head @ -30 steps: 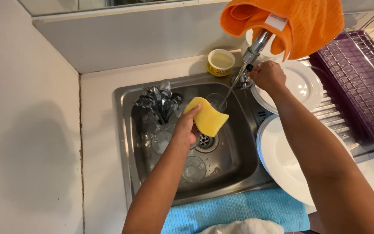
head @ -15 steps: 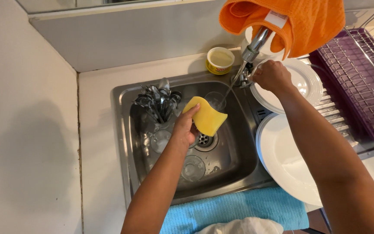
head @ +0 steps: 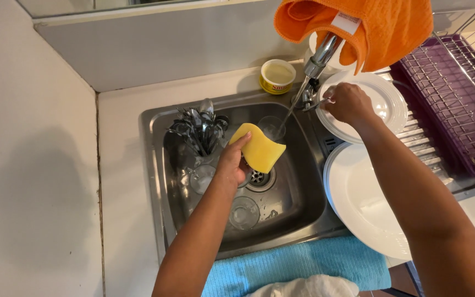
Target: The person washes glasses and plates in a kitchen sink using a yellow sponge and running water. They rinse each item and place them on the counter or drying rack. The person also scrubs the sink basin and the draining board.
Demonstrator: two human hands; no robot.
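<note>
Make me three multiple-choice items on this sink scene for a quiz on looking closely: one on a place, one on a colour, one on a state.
1. Where is the cutlery?
A. In the rack
B. In the sink's back left corner
C. On a plate

2. What colour is the cloth over the tap?
A. Orange
B. Green
C. White

3. What is the left hand doing?
A. Resting flat on the counter
B. Gripping a sponge
C. Lifting a plate

Answers:
1 B: the cutlery stands in the sink, at its back left.
2 A: the cloth draped over the tap is orange.
3 B: the left hand grips the yellow sponge over the drain, while the right hand is at the tap's handle.
</note>
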